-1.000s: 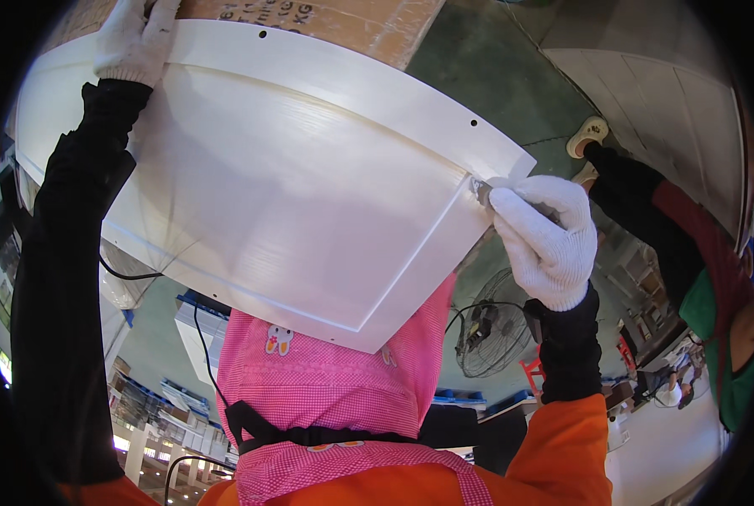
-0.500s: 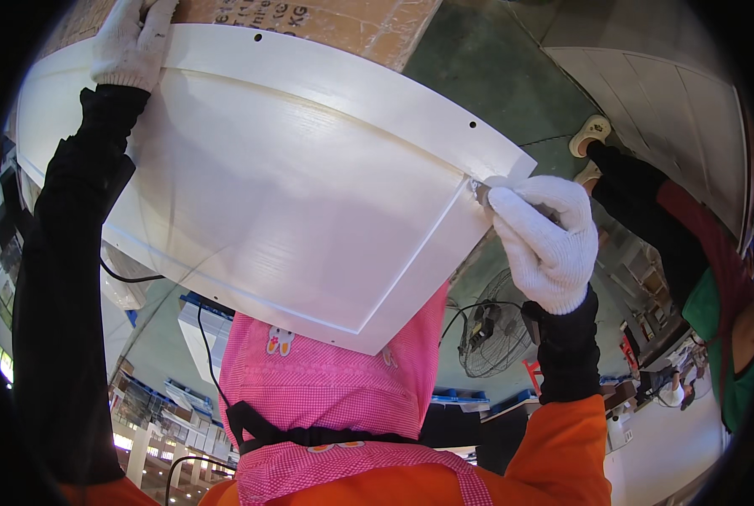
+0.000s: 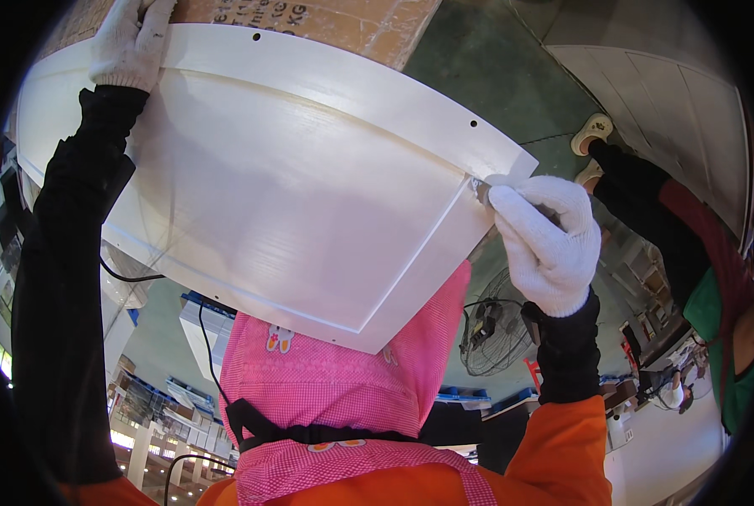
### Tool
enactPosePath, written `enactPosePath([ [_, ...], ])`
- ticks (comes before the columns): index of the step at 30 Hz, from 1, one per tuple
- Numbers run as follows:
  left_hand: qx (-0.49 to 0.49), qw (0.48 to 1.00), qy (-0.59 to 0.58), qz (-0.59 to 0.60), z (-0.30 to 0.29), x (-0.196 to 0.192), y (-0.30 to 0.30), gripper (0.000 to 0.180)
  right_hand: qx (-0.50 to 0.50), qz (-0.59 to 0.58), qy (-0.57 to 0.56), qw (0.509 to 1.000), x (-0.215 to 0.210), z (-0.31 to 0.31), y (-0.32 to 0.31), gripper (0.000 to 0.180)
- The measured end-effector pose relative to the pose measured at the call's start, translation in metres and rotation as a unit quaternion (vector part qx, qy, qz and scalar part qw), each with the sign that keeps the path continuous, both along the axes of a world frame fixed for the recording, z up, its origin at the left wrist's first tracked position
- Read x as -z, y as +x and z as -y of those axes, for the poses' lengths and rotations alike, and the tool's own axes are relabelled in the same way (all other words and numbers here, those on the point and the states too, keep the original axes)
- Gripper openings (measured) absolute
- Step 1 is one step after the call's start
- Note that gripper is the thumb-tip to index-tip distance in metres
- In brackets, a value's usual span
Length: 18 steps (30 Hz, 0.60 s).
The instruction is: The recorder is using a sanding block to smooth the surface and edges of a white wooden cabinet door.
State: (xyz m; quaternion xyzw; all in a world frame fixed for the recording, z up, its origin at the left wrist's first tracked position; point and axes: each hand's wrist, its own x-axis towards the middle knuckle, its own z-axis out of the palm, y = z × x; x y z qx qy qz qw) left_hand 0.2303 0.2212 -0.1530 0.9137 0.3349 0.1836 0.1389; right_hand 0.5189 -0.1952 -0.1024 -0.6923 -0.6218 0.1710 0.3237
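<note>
A white panel [image 3: 301,194] with a recessed, grooved middle and small dark holes along its edge lies in front of me. My left hand [image 3: 128,46], in a white knit glove, rests across its far left edge with fingers stretched out; the fingertips run out of the picture. At the recess's far right corner, my gloved right hand [image 3: 550,240] pinches a small, thin greyish piece [image 3: 481,191] between thumb and fingers. That piece touches the groove's corner, where a bit of white stuff shows. Most of it is hidden by the fingers, so its kind is unclear.
Beneath the panel's far side is a printed cardboard box [image 3: 351,34]. A floor fan [image 3: 495,333] stands on the right, past the panel's near edge. Farther right, a person in dark trousers [image 3: 638,190] is near another large pale panel [image 3: 663,110]. Black cables [image 3: 204,346] hang nearby.
My right hand has shifted very slightly to the right, still pinching the small piece at the corner. The left hand stays almost in place on the panel.
</note>
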Motion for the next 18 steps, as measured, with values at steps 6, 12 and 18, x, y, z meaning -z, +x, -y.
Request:
enactPosePath([
  [6, 0.002, 1.000, -0.004, 0.000, 0.000, 0.005, 0.003, 0.033, 0.032, 0.030, -0.011, 0.999, 0.005, 0.004, -0.005, 0.036],
  [12, 0.000, 1.000, 0.001, -0.004, -0.001, 0.001, 0.000, 0.033, 0.109, -0.145, -0.034, 0.983, 0.001, 0.009, -0.005, 0.028],
  [18, 0.000, 1.000, -0.001, -0.003, -0.001, 0.002, 0.001, 0.033, 0.080, -0.089, -0.030, 0.992, -0.001, 0.012, -0.011, 0.030],
])
